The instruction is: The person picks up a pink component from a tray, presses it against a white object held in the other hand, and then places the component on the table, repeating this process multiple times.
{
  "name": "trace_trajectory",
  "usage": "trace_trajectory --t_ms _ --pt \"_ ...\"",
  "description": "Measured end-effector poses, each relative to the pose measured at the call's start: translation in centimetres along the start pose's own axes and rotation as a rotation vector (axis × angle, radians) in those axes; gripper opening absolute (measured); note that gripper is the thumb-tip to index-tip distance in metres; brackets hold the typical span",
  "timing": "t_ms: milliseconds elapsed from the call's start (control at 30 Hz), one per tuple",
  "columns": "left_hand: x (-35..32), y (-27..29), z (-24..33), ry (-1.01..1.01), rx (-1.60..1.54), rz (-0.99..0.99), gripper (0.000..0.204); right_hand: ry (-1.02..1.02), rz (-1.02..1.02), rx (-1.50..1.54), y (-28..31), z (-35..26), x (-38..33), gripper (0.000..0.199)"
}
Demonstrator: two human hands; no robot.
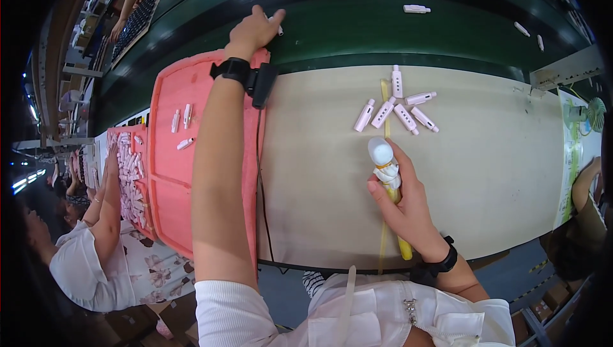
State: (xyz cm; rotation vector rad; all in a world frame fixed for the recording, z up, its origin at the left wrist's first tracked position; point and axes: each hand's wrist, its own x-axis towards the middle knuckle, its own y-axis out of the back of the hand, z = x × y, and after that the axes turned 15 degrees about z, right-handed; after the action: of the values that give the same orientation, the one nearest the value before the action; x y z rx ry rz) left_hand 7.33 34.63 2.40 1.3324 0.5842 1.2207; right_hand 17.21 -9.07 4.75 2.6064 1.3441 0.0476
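My left hand [254,30] reaches over the dark green belt at the far side, thumb and a finger spread apart. Just beside its fingers shows the end of a small whitish piece [280,30]; whether they touch it is unclear. In my right hand [407,209] is a yellow-handled tool [405,245], its upper part wrapped in white material, with a rounded white head [380,152]. My fingers close around its wrapped part, above the beige mat. Beyond it, several slim pale pink stick-shaped devices [384,113] lie loosely grouped, with dark marks on their sides.
A pink tray [172,184] on the left carries a few pink devices [188,115]; a fuller tray [132,168] stands beyond it. More devices [417,9] lie on the green belt [345,24]. A dark cable [260,181] runs along the mat [485,174]. Other people sit on both sides.
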Motion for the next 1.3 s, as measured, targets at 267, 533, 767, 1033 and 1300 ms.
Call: trace_trajectory --t_ms 267,533,767,1033,1300 --pt "-3.3 0.3 2.6 -0.154 -0.101 0.07 0.047 0.057 -0.021 0.0 -0.4 -0.6 -0.3 0.067" --pt "-11.4 7.4 11.7 -0.388 -0.251 -0.338 0.049 0.056 -0.009 0.0 0.4 -0.3 -0.4 0.066" --pt "-3.0 0.5 14.8 -0.565 -0.315 0.069 0.043 0.088 -0.036 0.0 -0.1 0.0 -0.6 0.066" --pt "-1.8 -3.5 19.0 -0.687 -0.431 0.193 0.048 0.11 -0.004 0.006 0.1 0.1 -0.5 0.065" --pt "-15.2 8.1 9.5 -0.008 -1.14 -0.125 0.022 0.11 0.068 0.065 1.1 -0.2 -0.4 0.061"
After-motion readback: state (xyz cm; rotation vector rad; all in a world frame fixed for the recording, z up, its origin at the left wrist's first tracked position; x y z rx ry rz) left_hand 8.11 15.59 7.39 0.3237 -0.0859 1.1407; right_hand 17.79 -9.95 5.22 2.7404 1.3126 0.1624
